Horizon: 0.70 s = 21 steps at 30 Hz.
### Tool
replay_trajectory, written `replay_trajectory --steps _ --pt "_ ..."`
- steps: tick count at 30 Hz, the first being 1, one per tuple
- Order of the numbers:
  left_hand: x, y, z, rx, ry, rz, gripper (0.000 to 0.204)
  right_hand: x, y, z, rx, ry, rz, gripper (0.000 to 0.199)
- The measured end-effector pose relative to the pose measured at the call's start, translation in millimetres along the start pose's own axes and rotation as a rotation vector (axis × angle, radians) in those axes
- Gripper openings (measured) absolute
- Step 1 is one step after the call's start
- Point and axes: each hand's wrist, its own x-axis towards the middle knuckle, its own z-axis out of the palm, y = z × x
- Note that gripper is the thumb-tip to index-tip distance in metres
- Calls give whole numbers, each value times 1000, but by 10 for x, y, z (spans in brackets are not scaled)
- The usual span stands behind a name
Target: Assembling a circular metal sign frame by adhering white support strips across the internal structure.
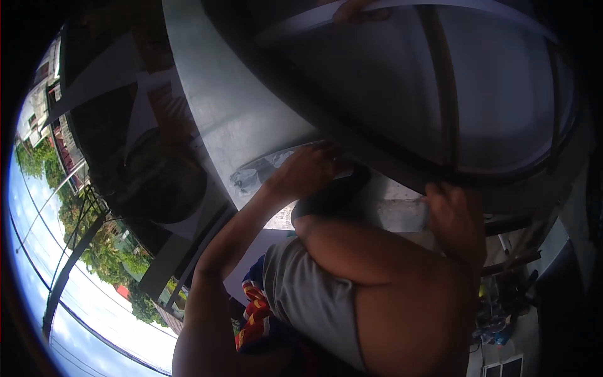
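A large curved panel frame with a dark rim fills the upper right, grey sheeting set inside it and brown strips across. At its lower edge my right hand has its fingers closed on the dark rim. My left hand is bent over near the same rim, beside a crinkled, clear plastic-like strip on a smooth grey sheet. Its fingertips are in shade, and whatever they grip is hidden. Just below that hand lies a dark shape I cannot make out.
My bent leg in grey shorts is close below both hands. Another hand shows at the top edge, possibly a reflection. Dark clutter stands at the lower right. Trees, wires and sky are at the left.
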Motion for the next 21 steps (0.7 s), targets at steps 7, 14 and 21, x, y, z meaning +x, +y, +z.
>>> replay_trajectory --steps 7,14,21 --pt "370 313 -56 -262 52 60 26 36 35 -77 222 104 12 10" --pt "425 144 275 -141 97 32 14 218 -7 -216 341 -24 98 7" --pt "394 37 621 -150 20 -81 13 310 18 -256 380 -99 191 10"
